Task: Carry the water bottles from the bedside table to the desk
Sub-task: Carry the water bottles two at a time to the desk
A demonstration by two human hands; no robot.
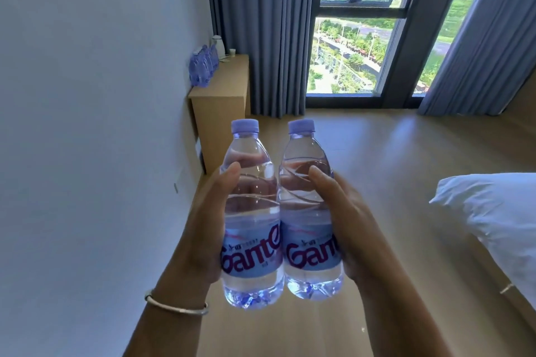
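Two clear water bottles with pale purple caps and blue labels are held upright, side by side and touching, in front of me. My left hand (204, 226) grips the left bottle (251, 211), thumb on its front. My right hand (346, 217) grips the right bottle (307, 206) in the same way. Ahead, against the left wall, stands a light wooden desk (223, 87). Several more bottles (203, 65) of the same kind stand in a row on it along the wall.
A white kettle (217, 45) and a small cup (232, 51) sit at the desk's far end. Grey curtains (261, 29) and a tall window (356, 32) fill the far wall. A white pillow (490, 211) on a bed lies at the right. Wooden floor (377, 153) stretches between.
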